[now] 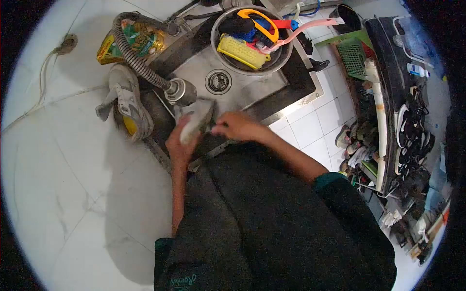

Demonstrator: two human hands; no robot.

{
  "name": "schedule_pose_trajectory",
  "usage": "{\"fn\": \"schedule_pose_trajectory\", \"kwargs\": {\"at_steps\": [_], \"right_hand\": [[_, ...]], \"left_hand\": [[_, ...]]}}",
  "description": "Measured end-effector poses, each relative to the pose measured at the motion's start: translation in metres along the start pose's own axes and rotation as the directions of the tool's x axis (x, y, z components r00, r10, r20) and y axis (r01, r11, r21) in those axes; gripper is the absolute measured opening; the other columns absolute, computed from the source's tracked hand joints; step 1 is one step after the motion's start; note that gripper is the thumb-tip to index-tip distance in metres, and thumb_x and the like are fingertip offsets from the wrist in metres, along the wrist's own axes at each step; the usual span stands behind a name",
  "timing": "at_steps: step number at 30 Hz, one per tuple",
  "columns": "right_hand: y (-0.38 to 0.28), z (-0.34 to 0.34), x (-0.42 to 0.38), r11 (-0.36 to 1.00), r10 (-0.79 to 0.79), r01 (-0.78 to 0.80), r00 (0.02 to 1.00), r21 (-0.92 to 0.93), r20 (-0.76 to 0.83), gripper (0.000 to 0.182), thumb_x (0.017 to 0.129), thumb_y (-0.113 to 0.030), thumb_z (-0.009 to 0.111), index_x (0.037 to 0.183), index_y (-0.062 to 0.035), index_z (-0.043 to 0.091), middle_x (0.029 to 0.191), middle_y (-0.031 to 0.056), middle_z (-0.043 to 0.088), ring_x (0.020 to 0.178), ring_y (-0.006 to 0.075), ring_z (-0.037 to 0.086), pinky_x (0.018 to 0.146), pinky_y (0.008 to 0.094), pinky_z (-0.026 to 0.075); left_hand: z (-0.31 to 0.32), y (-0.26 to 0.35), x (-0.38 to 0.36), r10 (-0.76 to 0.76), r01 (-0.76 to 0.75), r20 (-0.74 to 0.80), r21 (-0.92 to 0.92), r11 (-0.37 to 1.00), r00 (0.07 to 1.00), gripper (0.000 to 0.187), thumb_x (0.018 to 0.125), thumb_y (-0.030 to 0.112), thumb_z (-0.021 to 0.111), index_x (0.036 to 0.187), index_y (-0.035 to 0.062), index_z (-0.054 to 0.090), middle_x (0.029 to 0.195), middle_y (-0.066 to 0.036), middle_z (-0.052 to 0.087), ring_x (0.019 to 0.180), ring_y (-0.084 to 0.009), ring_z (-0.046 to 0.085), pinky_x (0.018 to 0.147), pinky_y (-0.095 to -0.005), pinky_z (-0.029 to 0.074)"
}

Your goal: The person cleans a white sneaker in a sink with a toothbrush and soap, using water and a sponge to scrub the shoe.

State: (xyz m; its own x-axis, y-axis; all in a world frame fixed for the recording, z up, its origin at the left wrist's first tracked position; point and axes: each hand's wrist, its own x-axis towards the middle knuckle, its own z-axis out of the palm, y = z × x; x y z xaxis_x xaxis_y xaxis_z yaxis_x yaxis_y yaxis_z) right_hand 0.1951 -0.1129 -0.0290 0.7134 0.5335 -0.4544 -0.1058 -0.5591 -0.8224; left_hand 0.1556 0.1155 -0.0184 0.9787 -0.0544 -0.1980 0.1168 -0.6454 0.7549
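Note:
My left hand (180, 142) is wrapped around a light grey and white shoe (196, 118), held over the near side of the sink (252, 89). Close to the shoe's right side is my right hand (238, 126), its fingers curled and partly smeared by motion. Whatever may be in those fingers is hidden from me. The faucet head (180, 91), on a ribbed metal hose, comes down just above the shoe. Left of the sink, a second grey and white shoe (131, 103) with a yellow inside lies on the pale tiled surface.
A metal bowl (216, 54) holding several brushes, one a yellow brush (242, 50), sits at the sink's far side. Behind the hose is a yellow-green pouch (145, 40). At right, a rack of dark shoes (403, 126) and a green basket (351, 58) stand past the tiled floor.

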Motion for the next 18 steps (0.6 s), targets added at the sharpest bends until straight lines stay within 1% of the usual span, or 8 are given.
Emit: {"fn": "schedule_pose_trajectory", "kwargs": {"at_steps": [1,2,4,6,9,12,15,18], "right_hand": [[0.002,-0.004,0.000,0.998,0.064,-0.063,0.995,0.017,-0.079,0.043,0.089,-0.044,0.060,0.094,-0.0022,0.070,0.091,0.0234,0.067,0.088,0.0429,0.064,0.082,0.0495,0.050],[0.007,-0.008,0.005,0.991,0.129,-0.124,0.980,0.042,-0.152,0.043,0.089,-0.044,0.060,0.094,-0.0024,0.070,0.091,0.0239,0.067,0.088,0.0431,0.064,0.082,0.0494,0.049],[0.019,-0.008,0.014,0.976,0.200,-0.163,0.937,0.145,-0.286,0.042,0.089,-0.043,0.059,0.093,-0.0033,0.070,0.090,0.0252,0.066,0.088,0.0434,0.064,0.079,0.0499,0.049],[0.031,0.002,0.025,0.963,0.212,-0.161,0.947,0.215,-0.240,0.042,0.089,-0.043,0.058,0.092,-0.0032,0.069,0.091,0.0252,0.066,0.089,0.0432,0.064,0.079,0.0499,0.049],[0.060,0.029,0.046,0.954,0.191,-0.118,0.948,0.275,-0.256,0.041,0.090,-0.042,0.057,0.092,-0.0032,0.069,0.092,0.0251,0.066,0.090,0.0433,0.063,0.079,0.0495,0.049],[0.076,0.037,0.058,0.934,0.227,-0.118,0.925,0.336,-0.306,0.040,0.090,-0.042,0.056,0.094,-0.0035,0.069,0.095,0.0240,0.067,0.091,0.0431,0.064,0.080,0.0486,0.049],[0.074,0.036,0.056,0.889,0.361,-0.207,0.866,0.409,-0.345,0.041,0.090,-0.042,0.056,0.099,-0.0037,0.068,0.099,0.0224,0.067,0.092,0.0424,0.064,0.083,0.0479,0.050],[0.075,0.028,0.058,0.798,0.477,-0.271,0.831,0.539,-0.287,0.043,0.089,-0.042,0.057,0.103,-0.0029,0.067,0.103,0.0212,0.067,0.093,0.0418,0.065,0.084,0.0475,0.050]], "left_hand": [[-0.002,-0.006,0.005,-0.066,0.061,-0.070,-0.068,0.996,0.995,0.055,0.076,0.010,0.075,0.128,0.0052,0.058,0.131,-0.016,0.058,0.126,-0.0277,0.053,0.105,-0.0371,0.040],[-0.004,-0.015,0.014,0.056,-0.060,-0.138,-0.024,0.998,0.989,0.050,0.082,0.013,0.071,0.128,0.0017,0.056,0.128,-0.017,0.059,0.121,-0.0286,0.055,0.103,-0.0368,0.040],[-0.008,-0.014,0.027,0.059,-0.060,-0.183,-0.001,0.998,0.981,0.047,0.084,0.013,0.068,0.128,0.0019,0.055,0.125,-0.017,0.060,0.117,-0.0298,0.056,0.101,-0.0372,0.041],[-0.012,0.002,0.040,0.073,-0.066,-0.209,0.043,0.997,0.975,0.042,0.087,0.013,0.064,0.126,0.0026,0.054,0.117,-0.016,0.062,0.108,-0.0310,0.059,0.096,-0.0374,0.044],[-0.009,0.000,0.065,-0.127,0.129,-0.113,0.014,0.992,0.985,0.040,0.087,0.013,0.063,0.125,0.0036,0.055,0.115,-0.016,0.062,0.105,-0.0276,0.059,0.093,-0.0367,0.044],[-0.004,-0.068,0.118,-0.090,0.060,-0.226,-0.133,0.989,0.970,0.039,0.088,0.013,0.061,0.125,0.0032,0.055,0.114,-0.013,0.063,0.107,-0.0237,0.058,0.093,-0.0358,0.045],[-0.016,-0.067,0.138,-0.106,0.024,-0.117,-0.551,0.834,0.988,0.039,0.088,0.008,0.060,0.125,0.0009,0.055,0.117,-0.010,0.062,0.107,-0.0218,0.058,0.094,-0.0344,0.045],[-0.016,-0.059,0.128,-0.001,-0.067,-0.186,-0.364,0.929,0.983,0.040,0.087,0.003,0.059,0.126,-0.0020,0.054,0.122,-0.010,0.059,0.109,-0.0211,0.058,0.096,-0.0337,0.044]]}}
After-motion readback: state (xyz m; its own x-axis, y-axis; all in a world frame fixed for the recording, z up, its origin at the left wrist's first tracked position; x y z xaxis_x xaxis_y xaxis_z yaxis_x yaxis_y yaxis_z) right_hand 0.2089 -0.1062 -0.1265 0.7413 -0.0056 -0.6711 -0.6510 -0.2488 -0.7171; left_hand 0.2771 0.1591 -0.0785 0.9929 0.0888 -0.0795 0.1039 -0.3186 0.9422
